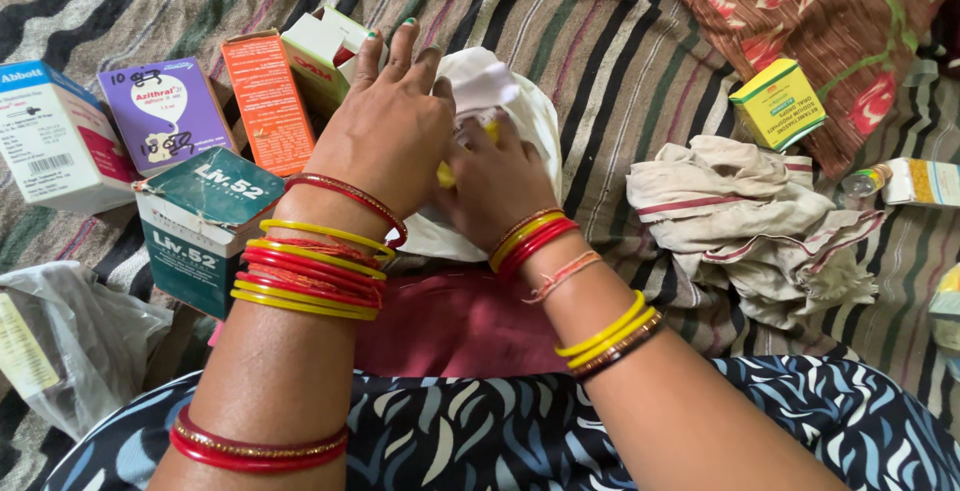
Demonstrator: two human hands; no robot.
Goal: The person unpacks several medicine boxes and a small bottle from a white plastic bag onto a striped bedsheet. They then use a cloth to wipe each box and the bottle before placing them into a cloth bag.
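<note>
My left hand (388, 121) lies flat, fingers spread, on a white cloth (500, 91) spread on the striped bedding. My right hand (492, 179) is closed around a small yellow-capped bottle (470, 136) that sits on the cloth; most of the bottle is hidden under both hands. Both wrists carry red and yellow bangles. A maroon cloth (460, 321) lies in my lap just below the hands.
Several medicine cartons stand left of my hands: a dark green one (200, 226), a purple one (165, 111), an orange one (268, 101), an open green-white one (325, 51), a white one (50, 136). A crumpled beige cloth (760, 221), a yellow-green box (778, 103), a clear plastic bag (70, 336).
</note>
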